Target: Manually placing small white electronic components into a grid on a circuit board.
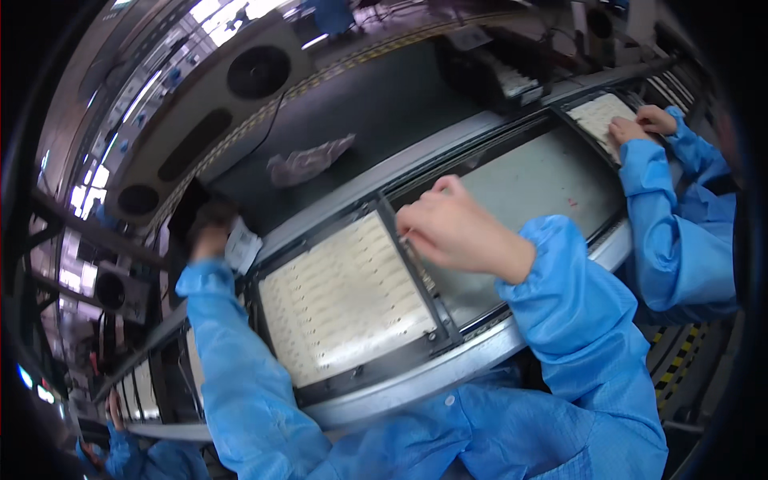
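A pale cream panel (348, 300) with rows of small holes and marks lies in a dark frame (328, 386) on the line in front of me. My right hand (456, 228) hovers over the frame's right edge, its fingers curled together; whatever they may pinch is hidden. At the far left, my left hand (210, 234) reaches to a dark bin (186, 216) beside a white printed label (242, 246). Motion smears its fingers, so its grip cannot be made out.
To the right, a co-worker's hands (640, 126) work at another pale panel (596, 120). A grey plate (532, 192) lies between the two panels. Beyond the metal rail (352, 188) sits a crumpled clear plastic bag (312, 160). Another person's sleeve (124, 452) shows at lower left.
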The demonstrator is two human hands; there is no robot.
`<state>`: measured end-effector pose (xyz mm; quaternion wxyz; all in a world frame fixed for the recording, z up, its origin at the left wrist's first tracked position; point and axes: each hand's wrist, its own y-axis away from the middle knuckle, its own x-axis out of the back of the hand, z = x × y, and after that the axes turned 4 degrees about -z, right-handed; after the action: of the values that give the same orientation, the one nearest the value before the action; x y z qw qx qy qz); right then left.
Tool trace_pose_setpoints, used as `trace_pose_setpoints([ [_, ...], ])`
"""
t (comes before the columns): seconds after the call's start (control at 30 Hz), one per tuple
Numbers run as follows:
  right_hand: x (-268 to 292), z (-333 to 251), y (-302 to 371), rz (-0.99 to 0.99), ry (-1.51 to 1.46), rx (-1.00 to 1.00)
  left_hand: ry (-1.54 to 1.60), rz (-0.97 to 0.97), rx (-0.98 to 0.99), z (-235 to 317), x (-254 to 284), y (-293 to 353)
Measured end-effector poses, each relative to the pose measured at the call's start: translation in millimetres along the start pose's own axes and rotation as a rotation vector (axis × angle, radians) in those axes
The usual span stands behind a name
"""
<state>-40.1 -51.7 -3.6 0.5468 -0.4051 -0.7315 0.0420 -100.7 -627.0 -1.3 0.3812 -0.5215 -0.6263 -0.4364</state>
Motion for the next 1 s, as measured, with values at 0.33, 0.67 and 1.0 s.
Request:
trace_pose_setpoints([
  [0.33,-19.9,-1.8,-2.2,-0.026,-0.002,-0.004,0.532,0.293,0.118,-45.3,-39.8,1.2],
  [0.67,16.7,15.8,16.0,0.034,0.038,0.082,0.338,0.457,0.508,113.8,116.0,40.0],
  [1.0,0.1,4.6,9.1,-0.137,0.023,0.007,0.308,0.313,-0.215,307.9,91.7,153.2],
])
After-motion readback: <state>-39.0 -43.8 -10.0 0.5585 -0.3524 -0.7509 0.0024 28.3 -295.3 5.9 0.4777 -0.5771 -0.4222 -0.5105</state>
